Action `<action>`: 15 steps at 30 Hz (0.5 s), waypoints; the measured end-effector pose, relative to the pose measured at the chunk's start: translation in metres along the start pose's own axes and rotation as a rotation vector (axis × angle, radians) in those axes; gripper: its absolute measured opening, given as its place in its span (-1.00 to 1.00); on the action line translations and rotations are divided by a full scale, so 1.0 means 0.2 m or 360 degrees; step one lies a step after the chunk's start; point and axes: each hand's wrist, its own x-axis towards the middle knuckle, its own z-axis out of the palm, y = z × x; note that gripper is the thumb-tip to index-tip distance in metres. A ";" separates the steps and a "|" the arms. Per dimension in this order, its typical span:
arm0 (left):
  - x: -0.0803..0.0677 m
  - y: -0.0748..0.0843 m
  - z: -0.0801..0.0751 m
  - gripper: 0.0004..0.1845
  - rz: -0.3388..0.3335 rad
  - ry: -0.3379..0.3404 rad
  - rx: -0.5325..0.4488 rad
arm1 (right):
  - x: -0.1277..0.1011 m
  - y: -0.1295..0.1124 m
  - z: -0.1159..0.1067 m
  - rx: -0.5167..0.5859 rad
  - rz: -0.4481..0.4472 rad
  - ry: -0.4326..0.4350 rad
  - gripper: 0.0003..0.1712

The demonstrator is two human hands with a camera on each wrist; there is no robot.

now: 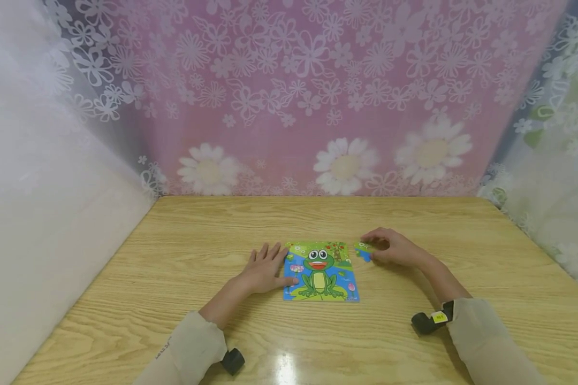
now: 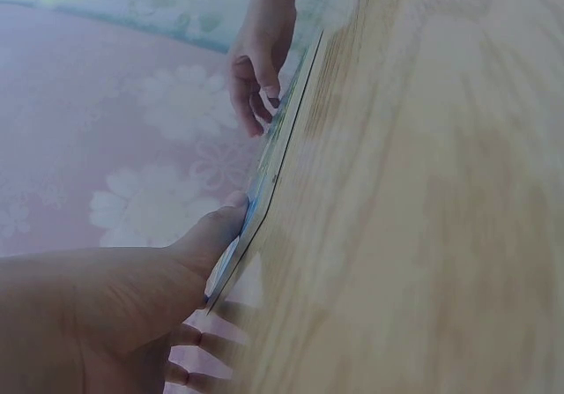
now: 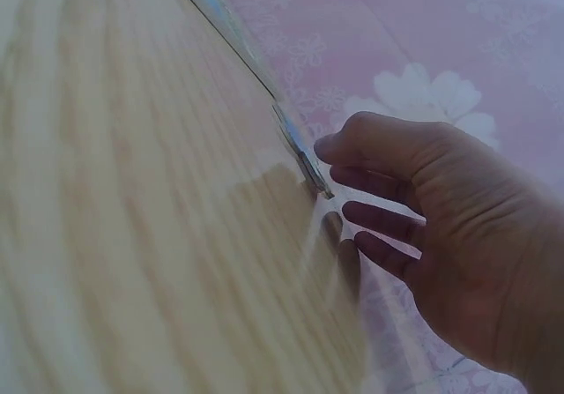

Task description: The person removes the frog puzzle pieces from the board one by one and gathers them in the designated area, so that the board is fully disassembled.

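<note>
A frog jigsaw puzzle (image 1: pixel 319 280) lies flat on the wooden table, a green frog on a blue and green ground. My left hand (image 1: pixel 265 272) rests at its left side with fingers spread, thumb lying over the puzzle's edge; the left wrist view shows that thumb (image 2: pixel 216 231) on top of the board. To the puzzle's right, my right hand (image 1: pixel 395 248) pinches a small puzzle piece (image 1: pixel 363 250) between thumb and fingers. The piece is green and blue with white flowers. In the right wrist view the piece (image 3: pixel 300 143) appears edge-on, beside the thumb tip.
The wooden table (image 1: pixel 197 224) spreads around the puzzle. A pink flowered curtain (image 1: pixel 270 107) stands at its back edge, with pale sheets (image 1: pixel 53 187) at the sides. Each wrist wears a small black camera (image 1: pixel 426 322).
</note>
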 end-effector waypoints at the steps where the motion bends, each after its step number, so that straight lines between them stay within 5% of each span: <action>1: 0.00 0.00 0.00 -0.06 0.0000 0.0000 0.0000 | 0.00 -0.01 0.00 0.0007 0.0000 0.0010 -0.54; 15: 0.00 0.00 0.00 -0.06 0.0006 0.0005 -0.0016 | 0.03 -0.13 0.02 -0.0144 0.0022 -0.0051 -0.50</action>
